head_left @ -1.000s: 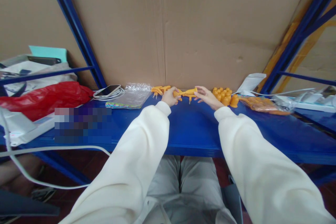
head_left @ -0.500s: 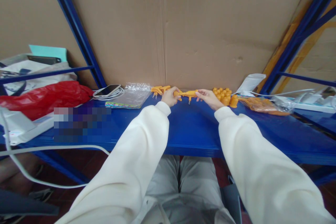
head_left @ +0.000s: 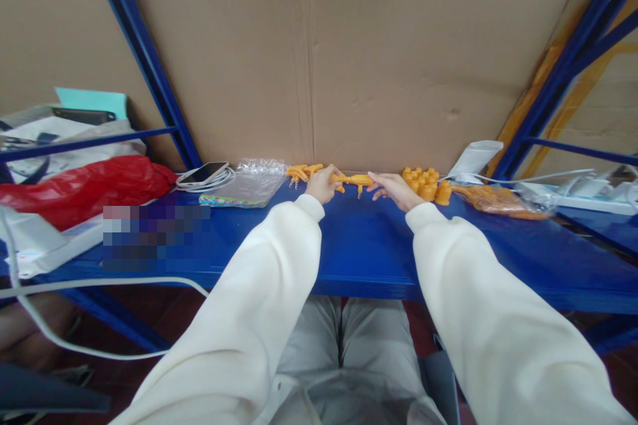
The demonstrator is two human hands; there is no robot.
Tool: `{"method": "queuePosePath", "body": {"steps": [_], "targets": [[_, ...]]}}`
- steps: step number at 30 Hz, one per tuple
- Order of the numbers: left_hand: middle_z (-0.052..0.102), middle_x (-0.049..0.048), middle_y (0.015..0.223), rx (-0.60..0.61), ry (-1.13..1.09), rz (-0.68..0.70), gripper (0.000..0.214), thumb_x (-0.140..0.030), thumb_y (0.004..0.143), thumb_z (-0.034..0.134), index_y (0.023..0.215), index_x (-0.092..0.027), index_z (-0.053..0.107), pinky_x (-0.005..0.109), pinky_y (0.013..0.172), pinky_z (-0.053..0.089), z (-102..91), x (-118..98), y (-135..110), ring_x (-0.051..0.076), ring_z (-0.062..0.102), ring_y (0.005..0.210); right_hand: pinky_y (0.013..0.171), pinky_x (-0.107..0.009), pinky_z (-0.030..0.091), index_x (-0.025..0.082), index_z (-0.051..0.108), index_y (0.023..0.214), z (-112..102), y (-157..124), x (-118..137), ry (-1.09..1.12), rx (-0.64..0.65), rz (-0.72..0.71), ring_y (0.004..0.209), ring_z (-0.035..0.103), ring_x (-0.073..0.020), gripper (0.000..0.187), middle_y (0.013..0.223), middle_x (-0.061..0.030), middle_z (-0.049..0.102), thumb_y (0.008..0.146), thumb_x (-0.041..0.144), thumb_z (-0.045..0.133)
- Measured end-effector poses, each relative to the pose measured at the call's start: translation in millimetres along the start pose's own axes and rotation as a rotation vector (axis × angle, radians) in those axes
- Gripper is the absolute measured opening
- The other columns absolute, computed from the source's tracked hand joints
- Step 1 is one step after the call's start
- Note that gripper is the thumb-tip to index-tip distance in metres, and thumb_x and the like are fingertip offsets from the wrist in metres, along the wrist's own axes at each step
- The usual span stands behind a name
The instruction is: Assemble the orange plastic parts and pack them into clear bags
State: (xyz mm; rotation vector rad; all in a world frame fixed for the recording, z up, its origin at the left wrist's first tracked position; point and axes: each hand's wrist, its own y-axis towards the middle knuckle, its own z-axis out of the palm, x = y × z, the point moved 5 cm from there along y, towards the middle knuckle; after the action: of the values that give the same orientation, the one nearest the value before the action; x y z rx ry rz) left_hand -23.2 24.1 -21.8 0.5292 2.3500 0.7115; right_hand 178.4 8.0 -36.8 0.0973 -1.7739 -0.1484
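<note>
My left hand [head_left: 322, 185] is closed around the left part of a long orange plastic piece [head_left: 357, 179], which I cannot name more exactly. A short, dark spiral-like bit hangs below its middle. At the piece's right end is my right hand [head_left: 395, 190], its fingers stretched out and apart; the fingertips are at or against that end, and contact is hard to tell. Just left of my left hand lie several similar orange pieces [head_left: 298, 171] with small hanging bits. Several orange cup-shaped parts [head_left: 427, 184] stand in a cluster right of my right hand.
A cardboard panel [head_left: 379, 66] closes off the back of the blue table [head_left: 369, 249]. Leftward lie a clear plastic bag [head_left: 249, 186], a phone [head_left: 205, 172] with a white cable and a red bag [head_left: 94, 186]. To the right are a bagged orange bundle [head_left: 503, 202] and a white power strip [head_left: 598, 199].
The fingers of my right hand have spread from a pinch at the orange piece's right end. My left hand keeps its hold, and the piece stays almost in place.
</note>
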Motion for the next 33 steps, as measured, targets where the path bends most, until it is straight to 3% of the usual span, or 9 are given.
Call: {"method": "queuePosePath", "body": {"steps": [6,11,21,28,33], "targets": [[0.070,0.0027,0.089,0.005,-0.071,-0.049,0.019,-0.008,0.074,0.066,0.083,-0.023,0.058,0.043,0.092,0.054,1.3,6.3,-0.8,0.024,0.068,0.091,0.062,-0.027,0.055,0.018,0.069,0.111,2.4,6.7,-1.9,-0.067,0.084,-0.267,0.067,0.068,-0.0137,0.048,0.102,-0.0083,0.074,0.073,0.043,0.084],[0.070,0.0035,0.089,0.010,-0.060,-0.068,0.018,-0.008,0.074,0.065,0.083,-0.022,0.058,0.045,0.093,0.054,-0.2,6.6,-1.4,0.025,0.069,0.092,0.070,-0.033,0.060,0.017,0.069,0.096,4.9,16.3,-7.5,-0.013,0.076,-0.371,0.071,0.066,-0.0161,0.046,0.092,-0.0070,0.073,0.066,0.047,0.086],[0.072,0.0044,0.100,-0.019,0.012,-0.036,0.019,-0.009,0.077,0.068,0.091,-0.022,0.064,0.039,0.095,0.053,-2.2,3.6,-1.5,0.023,0.068,0.100,0.064,-0.029,0.055,0.016,0.070,0.086,2.6,10.6,-5.0,-0.003,0.017,-0.281,0.062,0.060,-0.0134,0.036,0.078,-0.0046,0.072,0.067,0.043,0.086],[0.072,0.0075,0.106,-0.014,0.063,0.018,0.018,-0.011,0.081,0.065,0.097,-0.020,0.065,0.037,0.098,0.049,-1.4,-1.5,-2.1,0.023,0.066,0.106,0.062,-0.025,0.051,0.015,0.073,0.080,1.5,6.1,-5.1,0.018,0.049,-0.216,0.058,0.057,-0.0115,0.038,0.070,-0.0043,0.071,0.073,0.052,0.082],[0.072,0.0084,0.107,0.009,0.088,0.035,0.020,-0.011,0.082,0.064,0.100,-0.019,0.065,0.038,0.099,0.048,0.4,-0.9,-1.5,0.024,0.066,0.105,0.059,-0.022,0.048,0.015,0.072,0.076,2.7,6.3,-9.6,0.083,0.054,-0.134,0.056,0.056,-0.0089,0.031,0.071,-0.0047,0.072,0.077,0.044,0.081]]}}
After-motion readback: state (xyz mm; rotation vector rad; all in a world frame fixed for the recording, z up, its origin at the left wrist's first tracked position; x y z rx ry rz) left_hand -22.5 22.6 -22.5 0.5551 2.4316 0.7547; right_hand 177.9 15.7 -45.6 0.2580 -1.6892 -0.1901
